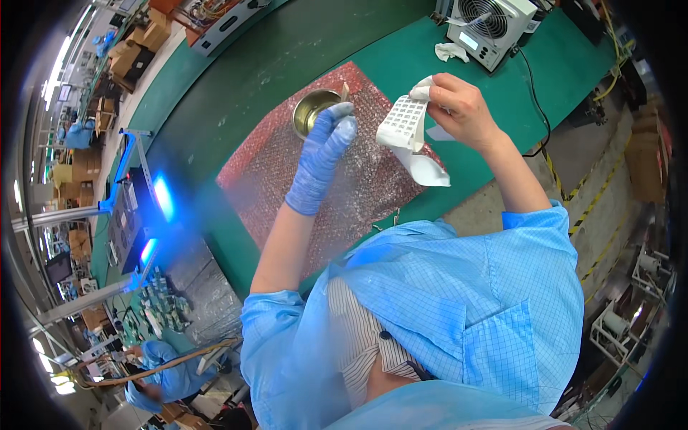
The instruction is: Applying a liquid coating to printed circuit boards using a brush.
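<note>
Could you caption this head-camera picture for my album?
A right hand holds a strip of printed labels while a blue-gloved left hand is near a metal cup on reddish bubble wrap.

Smooth, glossy metal, warmly reflective inside, is shown by a round cup point(304, 113) toward eleven o'clock; under it, reddish bubble wrap point(365, 175) of shiny, bumpy plastic is spread over a smooth, low-sheen green surface point(401, 66); the left hand point(328, 136) is covered by a blue glove point(314, 168) of thin, matt, wrinkled material; toward one o'clock, matt white paper, printed on the face and smooth along the curled tail, is seen in a label strip point(403, 120); toward five o'clock, a blue smock point(437, 287) is made of creased, matt, finely checked cloth.
</note>
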Action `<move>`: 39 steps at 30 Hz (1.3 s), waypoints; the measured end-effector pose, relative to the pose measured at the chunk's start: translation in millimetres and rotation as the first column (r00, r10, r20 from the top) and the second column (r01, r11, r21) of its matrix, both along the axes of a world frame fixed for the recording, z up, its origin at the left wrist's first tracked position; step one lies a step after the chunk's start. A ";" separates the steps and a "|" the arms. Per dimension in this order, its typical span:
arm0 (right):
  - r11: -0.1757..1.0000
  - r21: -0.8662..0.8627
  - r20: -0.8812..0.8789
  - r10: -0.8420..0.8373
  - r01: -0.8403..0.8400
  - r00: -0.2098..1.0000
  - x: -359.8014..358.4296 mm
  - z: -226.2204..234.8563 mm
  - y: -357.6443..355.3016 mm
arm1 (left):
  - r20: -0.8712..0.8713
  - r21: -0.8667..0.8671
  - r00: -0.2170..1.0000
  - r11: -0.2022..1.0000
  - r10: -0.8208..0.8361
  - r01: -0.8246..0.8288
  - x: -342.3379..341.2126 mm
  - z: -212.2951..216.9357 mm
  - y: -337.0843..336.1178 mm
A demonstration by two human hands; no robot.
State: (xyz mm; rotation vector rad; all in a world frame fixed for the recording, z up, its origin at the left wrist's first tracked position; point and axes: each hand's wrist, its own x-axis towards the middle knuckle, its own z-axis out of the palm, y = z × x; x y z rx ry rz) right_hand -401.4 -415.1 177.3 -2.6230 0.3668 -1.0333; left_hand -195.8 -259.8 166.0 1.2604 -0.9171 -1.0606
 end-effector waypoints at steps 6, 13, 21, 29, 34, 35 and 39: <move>0.995 -0.082 0.115 -0.054 0.063 0.992 16.5 -11.1 14.4 | -0.266 0.101 0.959 0.986 -0.101 0.132 -24.8 -11.9 2.7; 0.988 0.048 0.176 -0.152 0.146 0.973 30.4 -27.5 17.5 | -0.300 0.148 0.951 0.982 -0.069 0.118 -29.1 -16.1 3.9; 0.908 0.377 0.216 -0.277 0.181 0.936 43.1 -30.8 26.9 | -0.309 0.138 0.951 0.988 -0.024 0.069 -23.4 -29.5 5.5; 0.372 0.892 0.375 -0.286 -0.258 0.882 55.4 -35.7 42.6 | -0.235 0.124 0.966 0.989 0.103 -0.075 -25.6 -48.0 -1.8; 0.129 0.905 0.426 -0.283 -0.406 0.859 53.8 -46.9 43.1 | -0.272 0.216 0.962 0.976 0.030 0.030 -20.0 -45.4 -2.3; 0.022 0.883 0.456 -0.285 -0.470 0.843 53.1 -46.4 42.6 | -0.235 0.216 0.972 0.975 -0.004 0.056 -18.0 -48.9 -2.4; -0.224 0.807 0.496 -0.246 -0.547 0.833 52.2 -31.6 46.9 | -0.280 0.178 0.960 0.983 0.011 0.040 -15.7 -52.0 -0.7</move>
